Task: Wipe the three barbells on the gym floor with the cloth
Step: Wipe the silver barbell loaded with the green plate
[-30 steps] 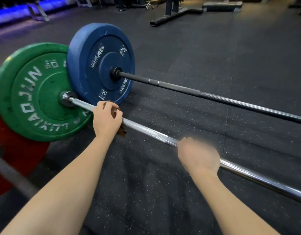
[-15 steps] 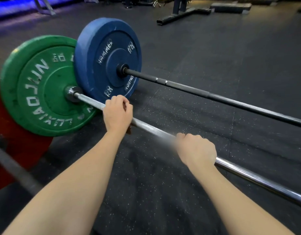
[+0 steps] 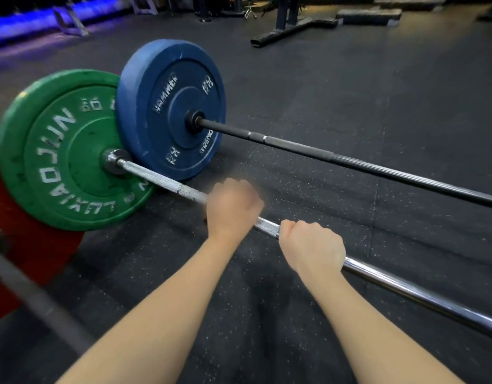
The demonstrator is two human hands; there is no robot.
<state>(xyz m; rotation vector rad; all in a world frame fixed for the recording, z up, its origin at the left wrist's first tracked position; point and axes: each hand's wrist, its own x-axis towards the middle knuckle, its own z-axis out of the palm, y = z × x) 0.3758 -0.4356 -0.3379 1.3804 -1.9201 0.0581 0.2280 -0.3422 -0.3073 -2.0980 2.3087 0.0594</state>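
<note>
My left hand (image 3: 232,207) closed round the silver bar (image 3: 405,286), slid rightward off the green plate (image 3: 59,151) — cloth hidden | right hand (image 3: 312,246) grips bar, steadying | first stretch wiped — rest remains.

Dark speckled rubber floor (image 3: 350,87) stretches back to a black rack base (image 3: 292,29) and low black platform (image 3: 368,15), with blue-violet light (image 3: 45,22) glowing far left.

Both fists on the silver bar (image 3: 405,286) — left hand (image 3: 232,209) blurred, right hand (image 3: 314,248) beside it
</note>
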